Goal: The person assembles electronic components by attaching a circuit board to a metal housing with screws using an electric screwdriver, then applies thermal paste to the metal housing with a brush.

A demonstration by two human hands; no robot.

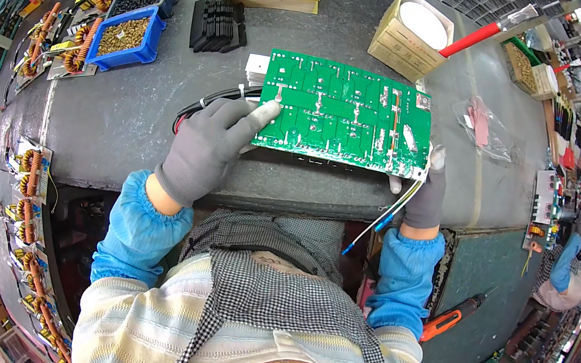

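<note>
Head view shows the left hand [211, 141] and right hand [431, 195] pinching the green circuit board [336, 117] at opposite edges, best held level, wires [384, 223] unsnagged.

Bright, even light; edges bowed, corners black.

I stand in the room and notice that the camera is worn on the head of the person [138, 316], the left one of two, facing steeply down. It looks from quite near over the apron [275, 292] onto the left hand [210, 144], the right hand [429, 197] and the bench [135, 122]. The wide fisheye lens bends straight edges toward a dark round rim.
</note>
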